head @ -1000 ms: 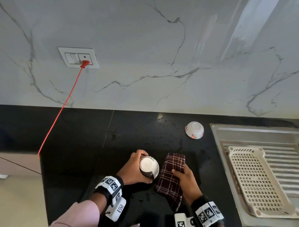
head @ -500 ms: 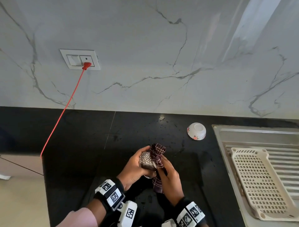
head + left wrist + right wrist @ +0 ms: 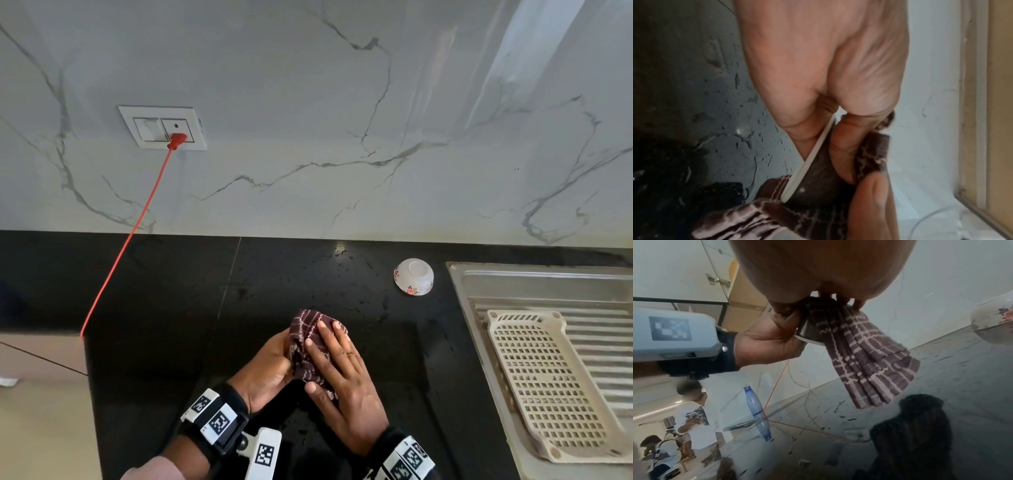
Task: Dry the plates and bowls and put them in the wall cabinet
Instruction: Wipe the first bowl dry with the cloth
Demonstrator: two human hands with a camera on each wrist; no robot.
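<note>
My left hand (image 3: 272,361) grips a small dark bowl with a white rim (image 3: 813,154) above the black counter (image 3: 171,291). A dark red checked cloth (image 3: 306,339) is wrapped over the bowl and hides it in the head view. My right hand (image 3: 330,358) lies over the cloth, fingers spread and curled round it, thumb underneath. In the right wrist view the cloth (image 3: 865,360) hangs down in folds below the bowl's rim (image 3: 807,338). A second bowl, white with red flowers (image 3: 413,277), stands upside down near the wall.
A steel sink drainboard (image 3: 534,284) with a cream plastic tray (image 3: 548,387) is at the right. A red cable (image 3: 133,233) runs from the wall socket (image 3: 164,126) across the counter's left end. Water drops (image 3: 744,129) lie on the counter. A blue bottle (image 3: 756,404) stands far left.
My right hand brought the cloth from beside the bowl onto it and now covers it fully. Both hands shifted a little right; the bowl is now hidden in the head view.
</note>
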